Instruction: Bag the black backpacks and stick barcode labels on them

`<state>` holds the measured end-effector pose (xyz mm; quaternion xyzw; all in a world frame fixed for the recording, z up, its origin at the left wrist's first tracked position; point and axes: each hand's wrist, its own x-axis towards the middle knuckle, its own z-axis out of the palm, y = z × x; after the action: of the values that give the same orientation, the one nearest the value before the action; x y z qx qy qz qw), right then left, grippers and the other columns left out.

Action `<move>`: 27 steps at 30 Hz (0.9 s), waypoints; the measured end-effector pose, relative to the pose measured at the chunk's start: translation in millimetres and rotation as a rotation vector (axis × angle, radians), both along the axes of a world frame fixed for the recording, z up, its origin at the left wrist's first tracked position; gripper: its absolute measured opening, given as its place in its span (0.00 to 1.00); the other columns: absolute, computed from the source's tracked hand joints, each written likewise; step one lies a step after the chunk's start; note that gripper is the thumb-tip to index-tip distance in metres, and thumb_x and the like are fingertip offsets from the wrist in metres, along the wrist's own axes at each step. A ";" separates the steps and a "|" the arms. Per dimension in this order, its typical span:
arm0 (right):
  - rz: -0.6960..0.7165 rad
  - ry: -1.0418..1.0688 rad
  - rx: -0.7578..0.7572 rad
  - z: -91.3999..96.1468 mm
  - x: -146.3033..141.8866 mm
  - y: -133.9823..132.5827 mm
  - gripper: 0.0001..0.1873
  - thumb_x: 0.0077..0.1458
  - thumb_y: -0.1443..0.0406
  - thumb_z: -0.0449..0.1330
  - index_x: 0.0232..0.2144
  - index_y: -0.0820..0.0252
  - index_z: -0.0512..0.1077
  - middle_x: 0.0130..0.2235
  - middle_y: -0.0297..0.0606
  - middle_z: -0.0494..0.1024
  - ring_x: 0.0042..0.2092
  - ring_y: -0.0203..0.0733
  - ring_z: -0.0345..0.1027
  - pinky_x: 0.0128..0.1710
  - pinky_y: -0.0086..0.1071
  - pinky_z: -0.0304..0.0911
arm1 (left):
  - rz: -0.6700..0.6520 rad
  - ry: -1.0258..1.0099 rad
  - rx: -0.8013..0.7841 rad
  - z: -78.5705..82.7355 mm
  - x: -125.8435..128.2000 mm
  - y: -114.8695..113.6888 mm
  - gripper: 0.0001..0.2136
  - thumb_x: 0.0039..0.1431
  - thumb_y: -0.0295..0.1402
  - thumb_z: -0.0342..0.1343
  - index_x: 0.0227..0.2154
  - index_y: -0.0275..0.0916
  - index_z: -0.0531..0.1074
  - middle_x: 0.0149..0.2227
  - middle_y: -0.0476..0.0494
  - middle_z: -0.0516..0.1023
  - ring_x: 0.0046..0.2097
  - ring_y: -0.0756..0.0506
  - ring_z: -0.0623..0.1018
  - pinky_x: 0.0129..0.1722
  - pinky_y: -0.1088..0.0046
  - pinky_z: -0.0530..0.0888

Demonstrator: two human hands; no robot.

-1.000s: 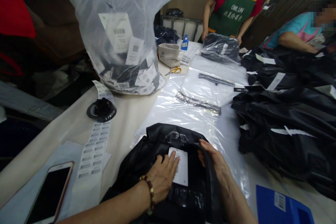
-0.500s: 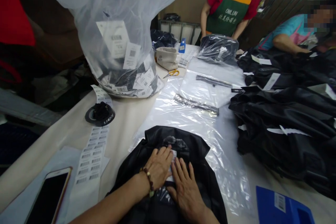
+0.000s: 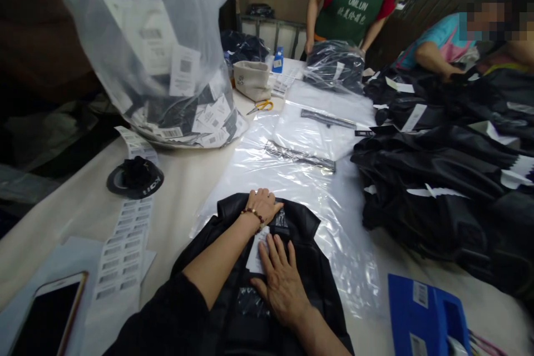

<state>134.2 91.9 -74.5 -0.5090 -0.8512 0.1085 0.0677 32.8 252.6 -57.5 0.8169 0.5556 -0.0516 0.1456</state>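
Note:
A black leather-like item [image 3: 317,283] lies flat in front of me, its upper edge over clear plastic bags [image 3: 292,189]. I cannot tell whether it is a jacket or a bag. Near its top, my left hand [image 3: 262,208] presses down with the thumb out to the side; its fingertips are partly foreshortened. Lower down, my right hand [image 3: 283,283] rests palm down with fingers spread, its fingertips over a white paper tag [image 3: 255,256]. Small shiny clear plastic shows beside the left hand and below the tag.
Left are a phone [image 3: 48,314], barcode label sheets [image 3: 125,250], a black tape roll [image 3: 136,178] and a big clear bag of tags [image 3: 183,89]. Yellow-handled scissors [image 3: 262,105] lie farther back. Right are black goods [image 3: 434,189] and a blue holder [image 3: 421,311]. Two people work beyond.
My left hand has moved forward, away from me, to the item's upper edge, uncovering more of the white tag. My right hand stays flat on the item. The view has shifted slightly.

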 end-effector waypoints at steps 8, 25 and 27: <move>-0.050 0.060 -0.202 30.8 -2.1 9.3 0.33 0.60 0.53 0.47 0.61 0.63 0.45 0.65 0.44 0.41 0.65 0.47 0.28 0.61 0.52 0.37 | -0.058 0.058 -0.142 2.7 16.7 22.3 0.28 0.60 0.50 0.32 0.38 0.31 0.70 0.38 0.30 0.75 0.42 0.34 0.74 0.39 0.59 0.68; -1.266 -0.054 0.236 30.2 292.4 -192.1 0.31 0.51 0.47 0.42 0.33 0.65 0.73 0.43 0.57 0.71 0.50 0.61 0.60 0.49 0.57 0.54 | 0.058 0.013 -0.145 -4.5 19.5 18.2 0.25 0.59 0.49 0.34 0.33 0.38 0.71 0.36 0.36 0.77 0.39 0.37 0.75 0.35 0.66 0.68; -1.079 -0.104 0.074 -4.5 319.6 -202.9 0.29 0.50 0.49 0.38 0.29 0.58 0.73 0.37 0.54 0.73 0.48 0.63 0.60 0.44 0.61 0.54 | 0.070 0.020 -0.107 -6.7 19.4 16.2 0.25 0.59 0.49 0.34 0.34 0.38 0.72 0.36 0.37 0.77 0.40 0.38 0.76 0.35 0.68 0.67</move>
<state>453.7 -111.1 -79.0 -0.8756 -0.4747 0.0029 0.0894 52.3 268.8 -64.1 0.7874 0.5818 -0.0842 0.1852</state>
